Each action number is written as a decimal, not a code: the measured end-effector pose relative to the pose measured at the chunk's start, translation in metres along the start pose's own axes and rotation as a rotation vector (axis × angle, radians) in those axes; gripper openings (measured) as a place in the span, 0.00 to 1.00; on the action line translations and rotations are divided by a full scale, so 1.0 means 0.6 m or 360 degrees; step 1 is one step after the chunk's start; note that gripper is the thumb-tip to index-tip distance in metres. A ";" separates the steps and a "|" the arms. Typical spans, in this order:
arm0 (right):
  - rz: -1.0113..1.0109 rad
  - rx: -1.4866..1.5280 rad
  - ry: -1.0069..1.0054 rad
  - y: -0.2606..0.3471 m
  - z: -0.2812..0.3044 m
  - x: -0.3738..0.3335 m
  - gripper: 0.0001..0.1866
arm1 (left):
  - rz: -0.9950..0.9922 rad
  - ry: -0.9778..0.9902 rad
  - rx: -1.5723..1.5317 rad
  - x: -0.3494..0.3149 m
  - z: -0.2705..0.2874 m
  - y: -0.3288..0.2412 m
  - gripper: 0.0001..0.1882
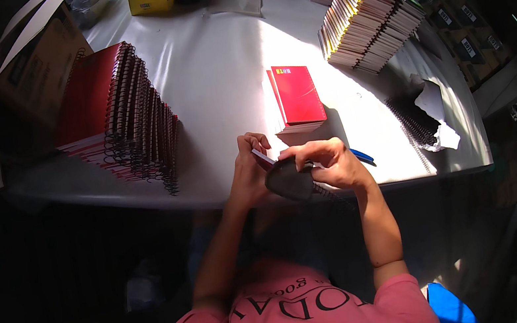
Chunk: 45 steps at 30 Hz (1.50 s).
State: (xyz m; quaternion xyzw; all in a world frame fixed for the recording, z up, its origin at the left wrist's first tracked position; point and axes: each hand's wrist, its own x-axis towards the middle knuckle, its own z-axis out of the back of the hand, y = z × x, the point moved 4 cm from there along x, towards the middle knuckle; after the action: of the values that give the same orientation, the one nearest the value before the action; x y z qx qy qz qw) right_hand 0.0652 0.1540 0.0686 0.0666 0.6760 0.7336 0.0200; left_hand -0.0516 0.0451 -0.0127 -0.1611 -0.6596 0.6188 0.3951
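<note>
Just off the table's near edge, both hands are closed on a small notebook (pixel 263 157) seen nearly edge-on, its pale page edge showing between them. My left hand (pixel 249 173) grips its left side, with the fingers curled up around it. My right hand (pixel 333 162) pinches its right side. A dark, rounded flap (pixel 289 180) hangs below the fingers; whether it is the notebook's cover I cannot tell. A dark spiral coil (pixel 336 196) trails under my right hand. Beyond the hands lies a short stack of red notebooks (pixel 298 94).
At left stands a tall stack of red spiral notebooks (pixel 92 96) beside a cardboard box (pixel 38 74). High notebook stacks (pixel 361 19) rise at far right. Loose black coils (pixel 412 122) and torn paper (pixel 445 137) lie right. A blue-handled object (pixel 363 156) is near my right hand.
</note>
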 end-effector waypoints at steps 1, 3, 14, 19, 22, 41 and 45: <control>-0.0214 -0.0471 -0.0217 -0.036 0.032 0.003 0.16 | -0.0076 0.0034 0.0056 0.002 -0.002 -0.011 0.44; 0.0061 -0.0166 -0.0253 -0.022 0.035 0.007 0.16 | -0.0161 0.0042 0.0035 0.004 -0.002 -0.006 0.43; 0.0074 -0.0593 -0.0269 0.006 -0.028 0.036 0.13 | -0.0159 0.0047 -0.0103 0.002 0.003 -0.005 0.41; 0.0306 -0.0428 -0.0904 0.009 0.073 -0.003 0.13 | -0.0126 0.0042 -0.0099 -0.006 0.010 0.002 0.30; 0.0063 -0.1351 -0.1367 -0.014 0.177 -0.068 0.15 | 0.0205 0.0005 -0.0880 -0.005 0.009 -0.006 0.19; 0.0145 -0.1495 -0.1064 0.076 -0.103 -0.109 0.17 | -0.0509 -0.0713 -0.0016 -0.043 0.030 -0.090 0.38; 0.0139 -0.1589 -0.0970 0.073 -0.120 -0.084 0.18 | -0.0593 -0.0673 0.0084 -0.046 0.029 -0.104 0.37</control>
State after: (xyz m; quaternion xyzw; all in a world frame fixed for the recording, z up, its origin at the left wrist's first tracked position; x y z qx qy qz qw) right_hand 0.1089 0.0729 0.1031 0.2849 0.2091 0.9111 0.2123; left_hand -0.0294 0.0026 0.0387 0.1060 -0.7293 0.5723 0.3597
